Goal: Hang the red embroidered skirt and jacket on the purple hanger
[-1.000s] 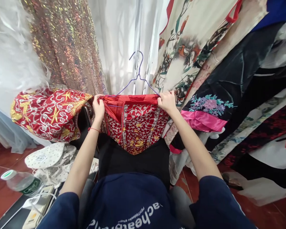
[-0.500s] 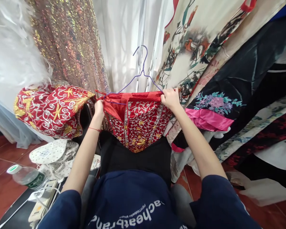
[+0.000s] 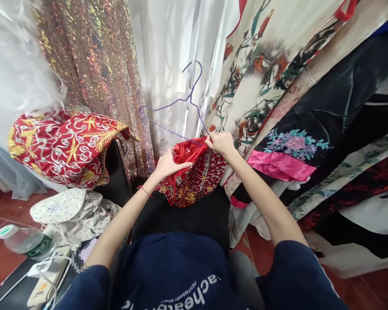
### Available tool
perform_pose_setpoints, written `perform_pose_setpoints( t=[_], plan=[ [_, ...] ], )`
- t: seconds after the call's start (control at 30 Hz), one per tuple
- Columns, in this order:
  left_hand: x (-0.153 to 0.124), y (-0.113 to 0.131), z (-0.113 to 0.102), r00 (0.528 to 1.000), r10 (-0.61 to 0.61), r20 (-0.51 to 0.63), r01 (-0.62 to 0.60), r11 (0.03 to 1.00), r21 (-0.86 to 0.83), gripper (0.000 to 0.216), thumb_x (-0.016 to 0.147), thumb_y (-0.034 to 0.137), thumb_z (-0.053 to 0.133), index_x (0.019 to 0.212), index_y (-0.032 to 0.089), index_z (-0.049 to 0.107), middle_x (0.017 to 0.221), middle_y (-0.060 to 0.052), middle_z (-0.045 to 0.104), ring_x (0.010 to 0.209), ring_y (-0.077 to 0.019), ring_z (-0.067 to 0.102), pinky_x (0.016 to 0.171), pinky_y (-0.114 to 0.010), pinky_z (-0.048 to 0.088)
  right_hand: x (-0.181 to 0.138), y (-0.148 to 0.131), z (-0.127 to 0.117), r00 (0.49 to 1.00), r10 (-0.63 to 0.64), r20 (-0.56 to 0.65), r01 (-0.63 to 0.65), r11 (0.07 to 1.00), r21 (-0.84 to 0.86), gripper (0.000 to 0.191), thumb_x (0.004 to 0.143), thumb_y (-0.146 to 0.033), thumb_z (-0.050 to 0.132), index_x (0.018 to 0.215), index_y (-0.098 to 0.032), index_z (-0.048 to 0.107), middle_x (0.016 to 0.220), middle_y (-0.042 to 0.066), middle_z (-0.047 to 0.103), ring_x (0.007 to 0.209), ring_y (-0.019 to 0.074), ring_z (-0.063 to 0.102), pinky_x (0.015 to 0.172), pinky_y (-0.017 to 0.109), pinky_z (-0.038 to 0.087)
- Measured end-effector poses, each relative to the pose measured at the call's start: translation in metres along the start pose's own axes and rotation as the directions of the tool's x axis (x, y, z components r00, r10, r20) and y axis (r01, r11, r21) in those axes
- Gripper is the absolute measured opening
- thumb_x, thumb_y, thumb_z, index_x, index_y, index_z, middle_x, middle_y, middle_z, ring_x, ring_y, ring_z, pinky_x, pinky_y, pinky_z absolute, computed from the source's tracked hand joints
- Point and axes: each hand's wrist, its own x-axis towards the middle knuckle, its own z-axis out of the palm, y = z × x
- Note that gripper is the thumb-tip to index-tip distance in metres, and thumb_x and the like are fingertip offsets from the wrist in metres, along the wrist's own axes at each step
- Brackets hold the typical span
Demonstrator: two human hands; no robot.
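Note:
A red embroidered corset top [image 3: 202, 176] with silver and gold stitching lies over my lap, its smooth red lining turned up and bunched along the upper edge. My left hand [image 3: 171, 164] grips this bunched edge, thumb across the lining and fingers hidden behind the cloth. At the top's right corner, my right hand [image 3: 220, 143] is closed on the edge. A purple wire hanger [image 3: 171, 104] reaches down to that corner; its left end sticks out free of the cloth. Whether my right fingers also pinch the wire cannot be seen.
Another red embroidered garment [image 3: 67, 148] drapes over a black chair at left. Below it are a polka-dot cloth item [image 3: 60, 206], a water bottle [image 3: 29, 242] and a power strip [image 3: 48, 275]. Sequined fabric [image 3: 93, 56] hangs behind; printed and dark garments [image 3: 291, 142] hang at right.
My left hand has moved right, gathering the top's left side toward the middle. The hanger's left end has come out of the cloth. My right hand has shifted slightly left and down.

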Motion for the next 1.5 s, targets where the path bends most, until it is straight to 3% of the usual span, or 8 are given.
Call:
perform_pose_setpoints(
  t=[0.1,0.2,0.43,0.67,0.83,1.07,1.23,1.5],
  plan=[
    [-0.006,0.030,0.012,0.991,0.136,-0.009,-0.120,0.906,0.406,0.139,0.058,0.086,0.071,0.157,0.001,0.023,0.164,-0.032,0.025,0.154,-0.0457,0.023,0.125,-0.061,0.017,-0.003,0.000,-0.002,1.000,-0.008,-0.004,0.008,1.000,-0.006,0.049,0.098,-0.032,0.031,0.095,-0.006,0.073,0.083,0.021,0.075,0.068,0.0262,0.063,0.062,0.034,0.024],
    [0.002,0.047,0.026,0.990,-0.002,0.143,-0.081,0.815,0.574,0.150,0.058,0.084,0.073,0.160,-0.005,0.008,0.167,-0.034,0.005,0.158,-0.0473,0.003,0.124,-0.067,0.009,-0.006,-0.002,-0.006,1.000,-0.024,-0.016,0.024,1.000,-0.014,0.048,0.097,-0.033,0.032,0.092,-0.007,0.072,0.081,0.020,0.075,0.067,0.0252,0.062,0.062,0.034,0.023],
    [0.039,0.031,0.007,0.949,-0.233,0.210,0.050,0.774,0.631,0.073,0.089,0.059,0.057,0.142,0.009,0.053,0.134,-0.022,0.066,0.123,-0.0350,0.064,0.104,-0.044,0.048,-0.008,-0.001,-0.015,0.998,-0.056,-0.019,0.056,0.998,-0.027,0.049,0.097,-0.033,0.030,0.090,-0.007,0.071,0.079,0.019,0.074,0.066,0.0240,0.061,0.061,0.033,0.024],
    [0.039,0.035,-0.057,0.860,-0.198,0.470,-0.189,0.732,0.654,0.036,0.088,0.044,0.058,0.102,0.017,0.075,0.105,-0.014,0.077,0.099,-0.0294,0.072,0.085,-0.033,0.052,-0.027,-0.003,-0.034,0.982,-0.178,0.060,0.178,0.984,0.006,0.054,0.094,-0.055,0.042,0.110,-0.010,0.066,0.092,0.017,0.075,0.080,0.0266,0.064,0.062,0.032,0.026],
    [0.034,0.046,-0.076,0.807,-0.095,0.583,-0.401,0.636,0.659,0.036,0.092,0.039,0.051,0.107,0.017,0.074,0.110,-0.014,0.076,0.101,-0.0287,0.071,0.087,-0.034,0.050,-0.044,0.001,-0.066,0.971,-0.056,0.233,0.037,0.995,0.088,0.042,0.097,-0.050,0.047,0.116,-0.016,0.063,0.106,0.015,0.075,0.089,0.0271,0.067,0.064,0.031,0.033],
    [0.029,0.057,-0.064,0.769,-0.182,0.612,-0.336,0.700,0.630,0.036,0.089,0.035,0.057,0.115,0.016,0.072,0.118,-0.016,0.075,0.097,-0.0276,0.072,0.086,-0.034,0.054,-0.044,0.021,-0.083,0.880,0.068,0.470,-0.161,0.974,0.161,0.043,0.087,-0.046,0.066,0.119,-0.017,0.065,0.106,0.015,0.073,0.099,0.0318,0.069,0.076,0.037,0.049],
    [0.003,0.064,-0.037,0.749,-0.133,0.649,-0.393,0.700,0.596,0.028,0.085,0.035,0.064,0.106,0.020,0.074,0.114,-0.013,0.077,0.098,-0.0274,0.073,0.086,-0.033,0.055,-0.050,0.026,-0.066,0.972,-0.032,0.234,-0.046,0.946,0.320,0.082,0.086,-0.041,0.068,0.156,-0.019,0.032,0.131,0.020,0.058,0.099,0.0304,0.069,0.080,0.041,0.054],
    [0.003,0.067,-0.016,0.731,-0.075,0.678,-0.443,0.705,0.555,0.034,0.076,0.038,0.074,0.104,0.018,0.072,0.114,-0.014,0.075,0.102,-0.0324,0.072,0.089,-0.037,0.054,-0.045,0.017,-0.048,0.968,-0.244,0.061,0.238,0.966,0.098,0.054,0.094,-0.029,0.052,0.148,-0.027,0.051,0.143,0.022,0.047,0.127,0.0386,0.048,0.093,0.049,0.044]
  ],
)
